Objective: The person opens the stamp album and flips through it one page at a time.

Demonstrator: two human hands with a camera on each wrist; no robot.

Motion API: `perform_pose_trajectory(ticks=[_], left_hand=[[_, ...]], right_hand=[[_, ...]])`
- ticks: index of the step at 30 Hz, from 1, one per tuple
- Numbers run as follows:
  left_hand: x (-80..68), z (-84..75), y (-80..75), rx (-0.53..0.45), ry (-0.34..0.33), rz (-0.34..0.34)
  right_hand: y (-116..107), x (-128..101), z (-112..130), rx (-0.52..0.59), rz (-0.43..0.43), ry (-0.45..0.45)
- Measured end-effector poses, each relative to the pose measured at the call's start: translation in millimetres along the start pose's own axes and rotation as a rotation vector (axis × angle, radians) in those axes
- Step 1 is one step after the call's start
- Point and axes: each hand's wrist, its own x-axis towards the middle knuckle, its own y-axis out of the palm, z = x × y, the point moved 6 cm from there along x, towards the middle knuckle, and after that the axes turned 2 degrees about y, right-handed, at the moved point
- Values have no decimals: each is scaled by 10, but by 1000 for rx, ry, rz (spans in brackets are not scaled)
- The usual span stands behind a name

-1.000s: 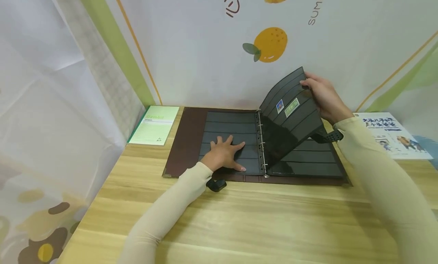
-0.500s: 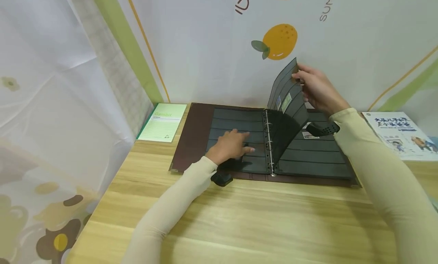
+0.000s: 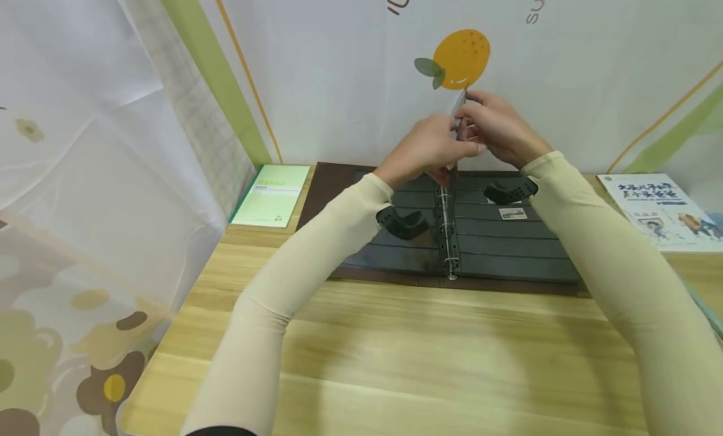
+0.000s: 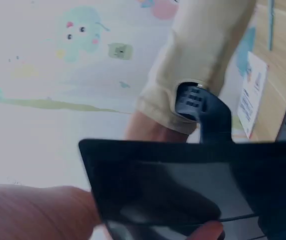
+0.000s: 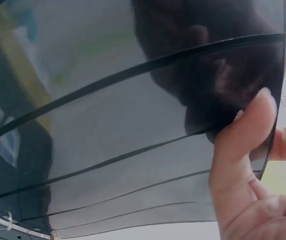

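A brown ring binder (image 3: 319,191) lies open on the wooden table (image 3: 429,348), its black pocket pages spread to both sides of the metal rings (image 3: 447,229). One black page (image 3: 456,119) stands upright, edge-on to the head view. My left hand (image 3: 446,148) and right hand (image 3: 471,119) meet at its top edge and both pinch it. In the right wrist view my thumb (image 5: 238,150) presses on the page (image 5: 107,125). The left wrist view shows the page (image 4: 183,190) with my fingertip (image 4: 208,231) at its lower edge. A small stamp (image 3: 513,213) sits in a pocket of the right-hand page.
A green notebook (image 3: 273,194) lies left of the binder against the wall. A printed booklet (image 3: 661,210) lies at the right. A backdrop with an orange print (image 3: 460,56) rises right behind the binder; a curtain (image 3: 85,172) hangs at the left.
My left hand has lifted off the left-hand pages and come up to the raised page. The right hand has swung that page from tilted right to upright.
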Motion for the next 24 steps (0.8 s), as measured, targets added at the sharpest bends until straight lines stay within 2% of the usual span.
perform_pose_trajectory(ticks=[3,7,10,12,14,18,21,24], left_hand=[[-1,6,-1,73,-24,31],[-39,51,-83,152,-18,0],[-89,117,-202,167,-17,-42],[-135,199,-293,179,-42,-68],[-180,300,-374,206,-81,-78],[-249,520,-485,240,-163,-70],[-302,671,-550,212,-182,-78],[-375,842,-595,197,-208,-79]], right_hand=[[43,-1,-21,-67,17,44],[8,-33,-21,-185,48,50],[-141,-75,-57,-349,35,35],[-289,-106,-159,-508,20,38],[-461,-139,-342,-675,22,54],[-826,-230,-872,-951,74,139],[-1032,-317,-1273,-1070,111,181],[-1136,-407,-1596,-1128,131,192]])
